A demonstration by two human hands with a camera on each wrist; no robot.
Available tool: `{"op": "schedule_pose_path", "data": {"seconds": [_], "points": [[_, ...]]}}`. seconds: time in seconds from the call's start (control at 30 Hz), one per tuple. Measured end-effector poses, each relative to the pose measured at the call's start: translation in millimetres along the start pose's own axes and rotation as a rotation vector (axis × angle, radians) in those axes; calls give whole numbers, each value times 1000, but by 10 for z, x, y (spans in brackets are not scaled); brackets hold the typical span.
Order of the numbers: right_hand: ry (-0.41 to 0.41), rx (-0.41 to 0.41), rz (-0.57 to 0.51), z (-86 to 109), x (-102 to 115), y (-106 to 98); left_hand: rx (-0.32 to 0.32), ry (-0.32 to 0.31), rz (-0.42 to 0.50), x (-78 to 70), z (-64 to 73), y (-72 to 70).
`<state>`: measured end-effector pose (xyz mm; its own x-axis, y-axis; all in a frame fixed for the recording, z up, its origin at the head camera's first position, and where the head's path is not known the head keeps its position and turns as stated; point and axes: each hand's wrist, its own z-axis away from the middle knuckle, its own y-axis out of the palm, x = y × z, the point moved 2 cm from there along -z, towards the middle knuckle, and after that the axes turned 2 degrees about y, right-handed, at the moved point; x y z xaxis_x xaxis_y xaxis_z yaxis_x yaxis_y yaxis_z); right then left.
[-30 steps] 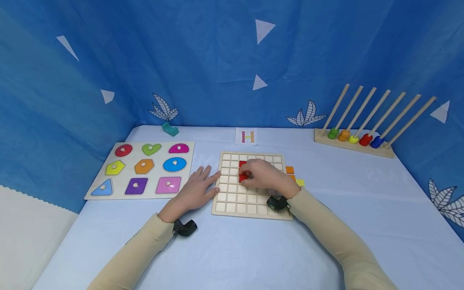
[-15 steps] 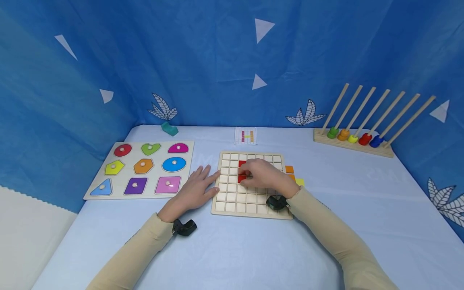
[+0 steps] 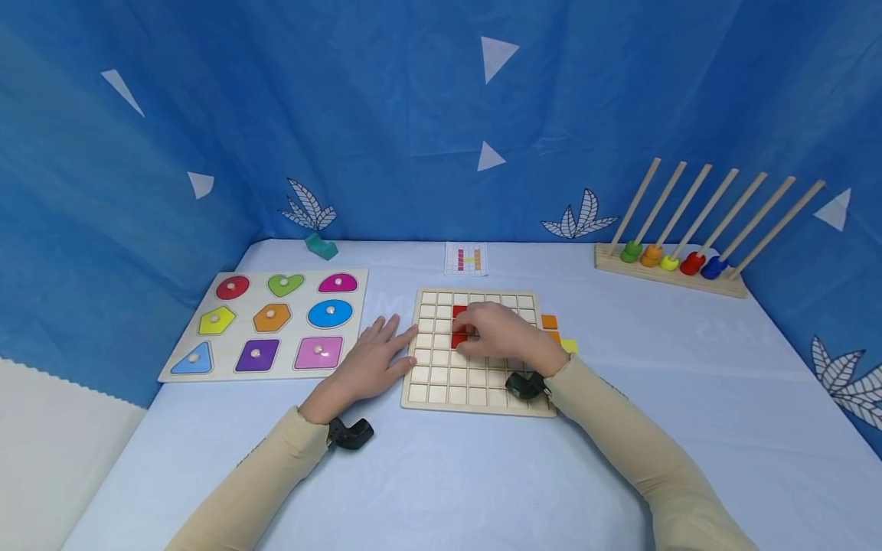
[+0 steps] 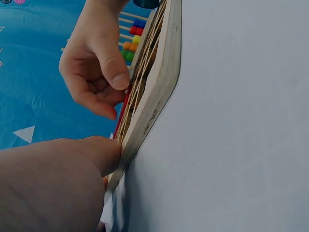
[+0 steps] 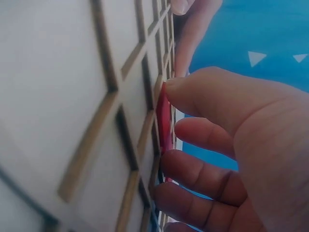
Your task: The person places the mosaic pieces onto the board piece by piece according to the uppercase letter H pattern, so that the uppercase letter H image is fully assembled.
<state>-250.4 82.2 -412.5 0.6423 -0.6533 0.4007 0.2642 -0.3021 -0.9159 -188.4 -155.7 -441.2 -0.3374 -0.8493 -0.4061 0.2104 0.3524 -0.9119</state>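
A wooden grid board (image 3: pixel 439 357) lies flat in front of me, with red square tiles in one of its columns. My right hand (image 3: pixel 499 330) is over the board, and its curved thumb and fingers are at the edges of a red square tile (image 3: pixel 458 340). In the right wrist view the thumb tip touches that tile (image 5: pixel 163 118). Another red tile (image 3: pixel 459 311) shows just beyond it; the hand covers part of the column. My left hand (image 3: pixel 374 357) lies with spread, fairly straight fingers against the board's left edge.
Orange tiles (image 3: pixel 549 322) and a yellow tile (image 3: pixel 569 346) lie right of the board. Behind it is a pattern card (image 3: pixel 465 259). A knobbed shape puzzle (image 3: pixel 265 325) sits left, a teal block (image 3: pixel 321 246) at the back, and a peg rack (image 3: pixel 671 272) at back right.
Both hands hold practically the same position throughout, the right one at the red tile. Only a slight shift of the whole head view shows.
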Motion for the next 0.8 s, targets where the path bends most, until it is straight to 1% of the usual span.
{"op": "schedule_pose_path", "data": {"seconds": [0.13,0.3,0.43,0.57,0.8], "points": [[31,3,13,46,-21,-55,-5,3,4,-4,1,0],[77,-5,17,213,-95,-211,-8,2,-2,1,4,4],[122,-17,32,406,-207,-329,-8,-5,-7,4,2,13],[178,-24,70,635,-327,-423,-12,4,-4,6,1,14],[276,-37,121,1050,-470,-527,-21,15,-3,19,-2,16]]}}
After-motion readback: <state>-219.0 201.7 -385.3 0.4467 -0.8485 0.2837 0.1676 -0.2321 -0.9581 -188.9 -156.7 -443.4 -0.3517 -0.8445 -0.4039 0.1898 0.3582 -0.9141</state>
